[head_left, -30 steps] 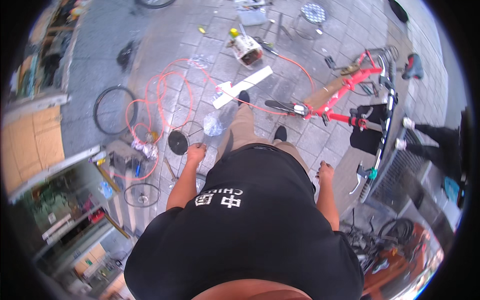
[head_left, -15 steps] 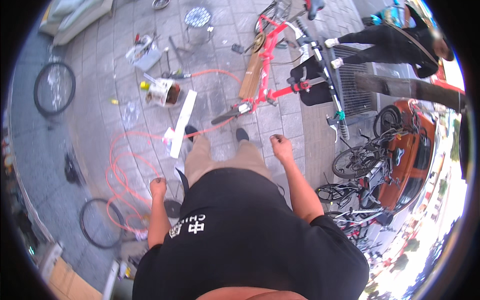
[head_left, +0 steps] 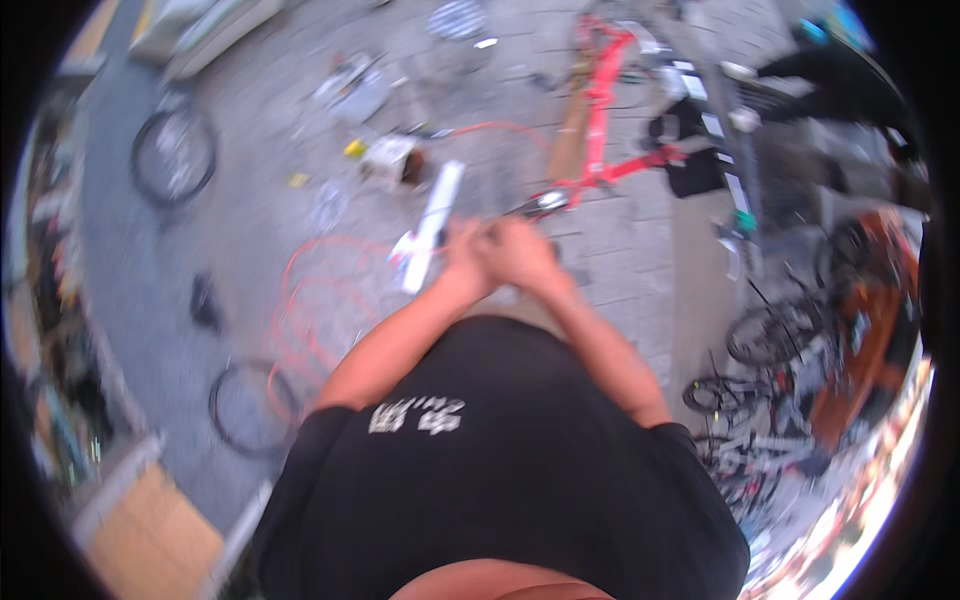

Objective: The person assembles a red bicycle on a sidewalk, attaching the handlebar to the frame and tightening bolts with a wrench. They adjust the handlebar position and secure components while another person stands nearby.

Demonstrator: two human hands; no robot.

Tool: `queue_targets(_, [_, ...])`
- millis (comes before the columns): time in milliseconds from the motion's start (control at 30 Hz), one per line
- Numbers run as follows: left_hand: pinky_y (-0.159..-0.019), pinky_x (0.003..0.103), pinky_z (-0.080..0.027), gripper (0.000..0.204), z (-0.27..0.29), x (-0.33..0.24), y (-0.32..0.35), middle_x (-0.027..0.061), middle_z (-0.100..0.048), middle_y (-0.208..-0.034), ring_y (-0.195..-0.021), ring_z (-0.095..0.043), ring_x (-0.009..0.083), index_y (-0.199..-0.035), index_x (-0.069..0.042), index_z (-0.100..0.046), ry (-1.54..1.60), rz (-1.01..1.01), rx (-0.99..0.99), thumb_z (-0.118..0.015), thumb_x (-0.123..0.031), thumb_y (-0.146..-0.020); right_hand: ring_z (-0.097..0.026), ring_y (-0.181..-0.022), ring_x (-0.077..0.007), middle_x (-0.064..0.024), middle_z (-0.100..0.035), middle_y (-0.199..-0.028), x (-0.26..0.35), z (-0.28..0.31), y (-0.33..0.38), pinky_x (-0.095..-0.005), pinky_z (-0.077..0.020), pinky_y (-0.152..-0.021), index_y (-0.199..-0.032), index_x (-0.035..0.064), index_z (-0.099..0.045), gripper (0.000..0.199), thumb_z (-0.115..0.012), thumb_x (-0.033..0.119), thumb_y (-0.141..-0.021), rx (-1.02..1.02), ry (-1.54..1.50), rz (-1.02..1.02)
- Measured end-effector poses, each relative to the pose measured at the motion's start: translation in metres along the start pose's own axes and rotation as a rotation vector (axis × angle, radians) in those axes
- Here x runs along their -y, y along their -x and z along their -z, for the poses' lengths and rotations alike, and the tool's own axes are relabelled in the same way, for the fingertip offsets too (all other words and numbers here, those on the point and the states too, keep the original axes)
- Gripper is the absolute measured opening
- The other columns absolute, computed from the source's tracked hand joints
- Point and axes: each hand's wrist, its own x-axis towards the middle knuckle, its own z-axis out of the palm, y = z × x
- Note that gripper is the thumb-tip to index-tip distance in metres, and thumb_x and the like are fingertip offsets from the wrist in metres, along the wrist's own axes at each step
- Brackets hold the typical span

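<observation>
My left hand [head_left: 466, 262] and my right hand [head_left: 520, 254] meet in front of my waist, smeared by motion. The fingers of both look curled in against each other. Whatever lies between them, if anything, is hidden. Just beyond the right hand is the lower end of a red bicycle frame [head_left: 601, 120], its wheel partly covered by my hands. Left of my left hand a long white strip [head_left: 436, 225] lies on the paving.
An orange hose [head_left: 284, 290] coils at the left, near two black tyres [head_left: 136, 160]. A white container [head_left: 392, 163] and a long cardboard piece [head_left: 567, 140] lie ahead. Parked bicycles [head_left: 775, 333] stand at the right. A person in dark trousers [head_left: 830, 85] is at the far right.
My hands, apart at my sides before, have come together in front of me. The view has shifted, so the ground and the red bicycle frame appear farther right and higher.
</observation>
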Motion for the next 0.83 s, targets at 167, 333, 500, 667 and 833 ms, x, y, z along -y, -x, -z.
queue_targets(167, [-0.116,0.056,-0.033,0.054,0.006,-0.035,0.012,0.0115,-0.06,-0.146,-0.141,-0.048,0.0321,-0.14,-0.016,-0.064,-0.207,0.066,-0.071,-0.052,-0.05,-0.1,-0.069,-0.099,-0.0437,-0.0244,-0.07,-0.098,-0.004,0.012,0.024,-0.0518,-0.054,-0.09,-0.098,-0.0037,-0.072,0.051,-0.066,0.046,-0.094,-0.032,0.037,0.046])
queue_targets(333, [-0.113,0.054,-0.038,0.053,0.004,-0.058,0.002,0.014,-0.062,-0.144,-0.138,-0.051,0.0326,-0.139,-0.014,-0.064,-0.287,0.014,-0.099,-0.053,-0.049,-0.101,-0.068,-0.102,-0.0438,-0.0255,-0.071,-0.101,-0.02,0.017,0.034,-0.0526,-0.0534,-0.091,-0.1,-0.0028,-0.072,0.05,-0.067,0.047,-0.093,-0.003,0.072,0.174])
queue_targets(500, [-0.111,0.053,-0.04,0.052,-0.009,-0.066,-0.01,0.0155,-0.063,-0.141,-0.135,-0.054,0.0333,-0.138,-0.012,-0.064,-0.266,0.044,-0.101,-0.055,-0.048,-0.101,-0.068,-0.098,-0.0444,-0.03,-0.071,-0.102,-0.029,0.016,0.023,-0.0527,-0.0541,-0.09,-0.099,-0.003,-0.071,0.047,-0.066,0.044,-0.094,-0.09,0.187,0.133])
queue_targets(667, [-0.109,0.052,-0.043,0.052,-0.061,-0.038,-0.02,0.017,-0.065,-0.139,-0.132,-0.057,0.0341,-0.138,-0.011,-0.064,-0.076,0.174,-0.195,-0.057,-0.046,-0.101,-0.073,-0.086,-0.031,-0.0218,-0.075,-0.092,-0.01,0.027,0.022,-0.0423,-0.0562,-0.081,-0.101,-0.0071,-0.073,0.047,-0.073,0.04,-0.096,0.253,-0.223,0.165])
queue_targets(833, [-0.102,0.048,-0.051,0.053,-0.105,0.069,-0.087,0.0215,-0.068,-0.13,-0.121,-0.066,0.0367,-0.137,-0.005,-0.063,0.917,0.484,-0.271,-0.068,-0.039,-0.098,-0.068,-0.08,-0.0202,-0.0067,-0.072,-0.083,-0.047,0.004,-0.047,-0.0324,-0.0546,-0.074,-0.101,-0.0033,-0.074,0.032,-0.068,0.028,-0.102,0.032,-0.46,-0.058])
